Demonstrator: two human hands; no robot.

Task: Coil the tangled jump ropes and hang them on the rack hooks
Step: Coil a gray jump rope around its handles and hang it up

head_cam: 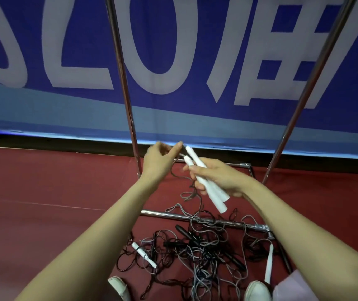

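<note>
Red floor (pixel 43 203), blue banner (pixel 173 61) behind. At frame centre the right hand (pixel 219 179) grips two white handles (pixel 218 202), long axes pointing upper left. The left hand (pixel 158 161) pinches, seemingly, their cord (pixel 172 170) above tangled ropes (pixel 195 246) crossing the rack bar (pixel 165 214).

Glossy chrome metal rack (pixel 123 79), smooth white plastic handles (pixel 204 179), matt red floor (pixel 43 181).

Dim, even indoor light with soft shadows. Wide-angle distortion splays the rack poles (pixel 120 79) toward the upper edges of the frame. A bright gleam lines the bottom edge of the banner (pixel 43 101). The right hand (pixel 217 179) is slightly motion-blurred at the fingertips.
</note>
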